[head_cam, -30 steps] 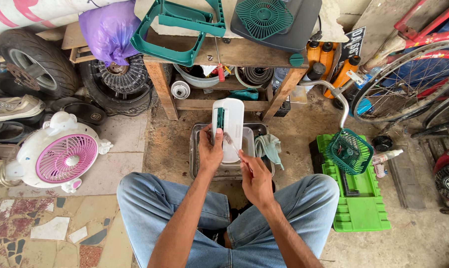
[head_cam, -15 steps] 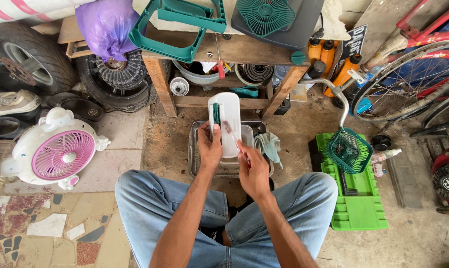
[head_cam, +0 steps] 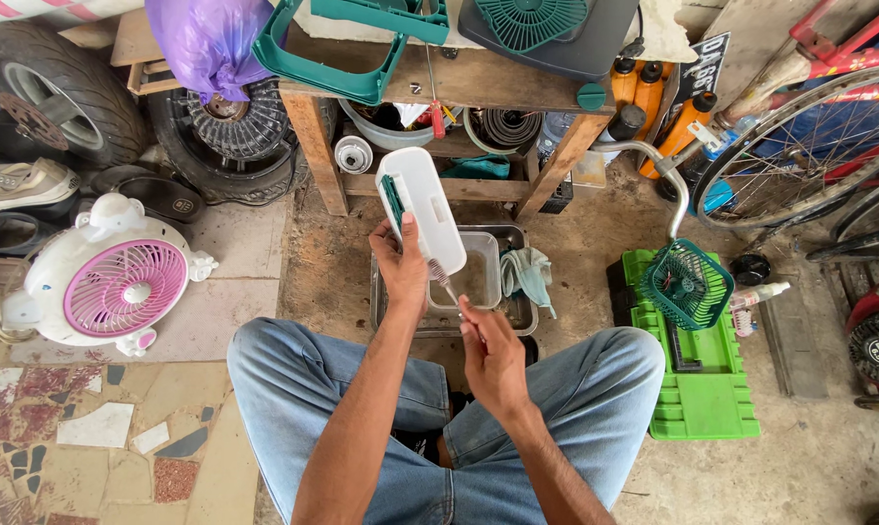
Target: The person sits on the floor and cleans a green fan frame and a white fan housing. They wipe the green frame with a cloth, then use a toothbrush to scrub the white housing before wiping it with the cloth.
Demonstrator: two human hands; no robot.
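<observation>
While the person sits cross-legged on the floor in blue jeans, both forearms reach forward over the knees. Left hand (head_cam: 401,267) wraps the lower end of a white oblong plastic casing (head_cam: 422,211) with a green strip along its left edge, thumb laid up its face; casing tilted, top leaning left, held above a metal tray (head_cam: 386,309). Right hand (head_cam: 490,355) clenched round the handle of a slim brush (head_cam: 446,284), tip touching the casing's lower end just beside the left hand.

Tray sits on a bare concrete floor between the knees and a wooden worktop (head_cam: 478,89). A clear plastic tub (head_cam: 478,277) lies in the tray; a grey-green rag (head_cam: 532,272) drapes over its right rim.

Surroundings: white fan with pink grille (head_cam: 119,287) on the left, tyres (head_cam: 65,87) behind it. Green frame parts (head_cam: 332,49) and a dark housing with green grille (head_cam: 546,29) on the worktop. To the right, a green toolbox (head_cam: 706,399) carrying a small green fan cage (head_cam: 687,284), and a bicycle wheel (head_cam: 799,146).

Brush head is too small to make out. Worktop's far side is cut off by the top edge; the shelf under it is cluttered and dim. Tray's near rim is hidden behind the hands.
</observation>
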